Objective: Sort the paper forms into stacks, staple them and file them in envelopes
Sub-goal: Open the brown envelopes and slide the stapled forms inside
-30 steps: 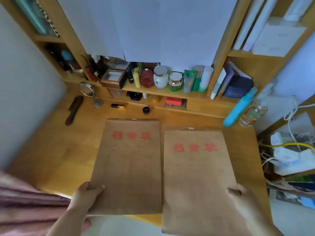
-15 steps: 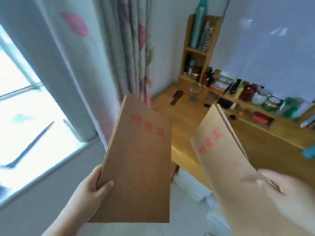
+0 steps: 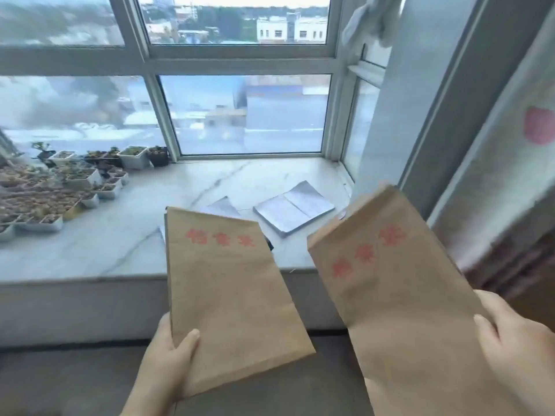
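While each hand carries one flat brown kraft-paper envelope printed with red characters, the white paper forms [image 3: 293, 208] they are meant for lie on the pale marble window sill [image 3: 126, 244], beyond the envelopes' far ends. The left hand [image 3: 168, 360] clasps the near left corner of the left envelope [image 3: 231, 298], thumb on its face and fingers behind, so its long axis runs away from the hand toward the sill; its far end covers part of a second sheaf of paper [image 3: 220, 207] lying on the sill to the left of the forms. The right hand [image 3: 510, 343] grips the right envelope [image 3: 399, 298] by its right edge, thumb on top, and that envelope leans leftward, its far end nearly over the sill's right end. From the forms, the right envelope's top lies just to the right and the left envelope's top just nearer and to the left, so either hand looks about equally placed. Small white pots of succulents [image 3: 75, 181] crowd the sill well left of the forms. Setting the envelopes down beside the paper seems the likely next step.
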### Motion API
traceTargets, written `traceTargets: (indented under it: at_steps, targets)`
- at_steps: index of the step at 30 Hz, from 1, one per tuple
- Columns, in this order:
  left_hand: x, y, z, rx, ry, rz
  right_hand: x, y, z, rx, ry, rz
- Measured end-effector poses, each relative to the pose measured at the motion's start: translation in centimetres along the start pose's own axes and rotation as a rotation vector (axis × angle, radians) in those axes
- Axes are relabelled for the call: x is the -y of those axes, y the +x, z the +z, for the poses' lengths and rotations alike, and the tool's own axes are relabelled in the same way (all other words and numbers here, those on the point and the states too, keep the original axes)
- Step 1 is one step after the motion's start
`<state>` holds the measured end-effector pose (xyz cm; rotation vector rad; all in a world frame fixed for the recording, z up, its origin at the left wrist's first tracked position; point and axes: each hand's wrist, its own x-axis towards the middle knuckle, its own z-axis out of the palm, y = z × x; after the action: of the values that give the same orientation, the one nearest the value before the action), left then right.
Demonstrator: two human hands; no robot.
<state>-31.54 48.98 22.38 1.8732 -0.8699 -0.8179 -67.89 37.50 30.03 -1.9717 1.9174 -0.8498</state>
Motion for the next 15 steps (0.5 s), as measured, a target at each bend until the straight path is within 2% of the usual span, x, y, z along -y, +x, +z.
traceTargets:
  at_steps: [1,2,4,5,6,7,11,15]
  targets:
    - [-0.2,0.0,-0.8,-0.026,-0.012,-0.030,-4.3,0.1,1.5,-0.057,-0.015,0.167]
    - [0.7,0.7,-1.8,-0.054,-0.012,-0.068,-3.5,1.2,1.7,0.052,0.136,0.243]
    - [1.5,1.2,-3.7,-0.170,-0.007,-0.108,-3.8,1.8,4.2,0.012,0.093,0.248]
    - [1.4,1.2,-4.4,-0.245,-0.024,-0.141,-4.0,2.2,4.5,-0.002,-0.001,0.127]
    - [1.5,1.4,-5.1,-0.294,-0.030,-0.145,-4.1,3.4,4.8,-0.044,0.028,0.082]
    - [1.4,1.4,-5.7,-0.345,-0.033,-0.145,-4.5,3.7,5.0,-0.009,0.063,0.045]
    - [1.5,2.7,-8.4,-0.554,-0.106,-0.182,-3.7,6.2,8.7,-0.010,0.344,0.094]
    - [2.6,5.6,-11.0,-0.670,-0.197,-0.196,-0.3,9.7,12.8,0.039,0.455,0.171]
